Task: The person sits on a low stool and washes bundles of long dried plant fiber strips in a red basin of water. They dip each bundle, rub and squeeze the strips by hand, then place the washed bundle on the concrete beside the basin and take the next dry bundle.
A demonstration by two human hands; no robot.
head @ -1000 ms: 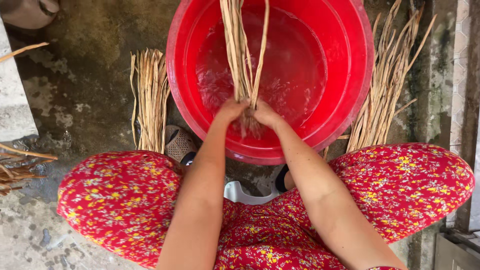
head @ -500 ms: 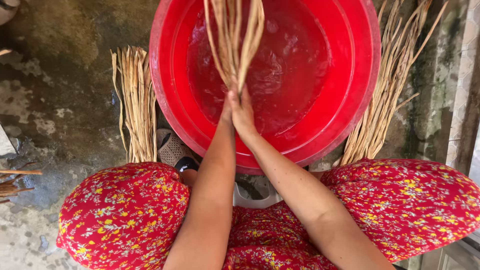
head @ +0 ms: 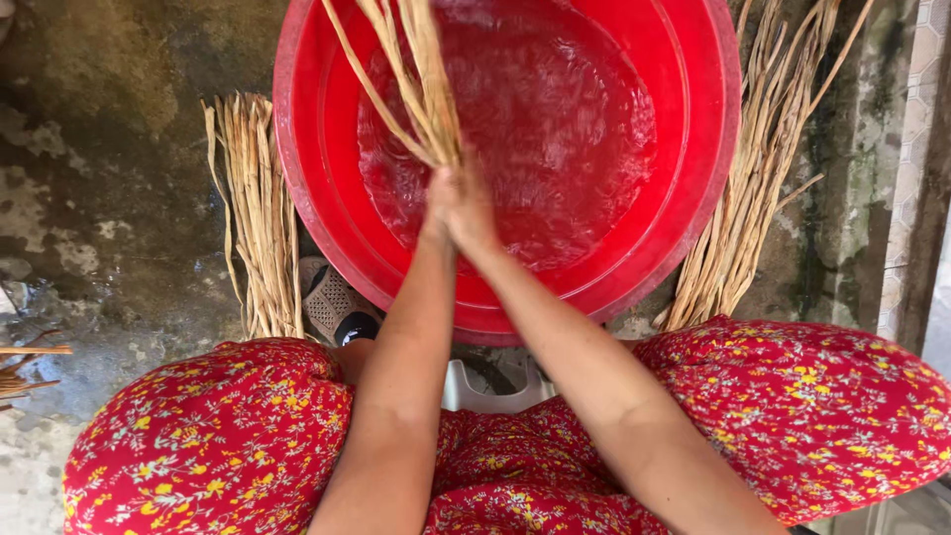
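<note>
The basin [head: 693,198] is red plastic, smooth and glossy, and the water [head: 555,129] inside it shines and ripples. The wet bundle of reeds [head: 416,89] looks like dry plant fibre, pale and matt. The same rough fibre lies at the left [head: 256,228] and right [head: 763,188] of the basin. The floor [head: 109,198] is rough concrete, damp and stained. The trousers [head: 208,446] are soft printed cloth.

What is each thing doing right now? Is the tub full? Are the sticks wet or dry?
Red tub: holds rippling water, not full to the rim.
Held bundle of stalks: gripped at one end above the water.
Left hand: closed on the bundle.
Right hand: closed on the bundle.
Left pile of stalks: lying on the ground, looks dry.
Right pile of stalks: lying beside the tub.
</note>
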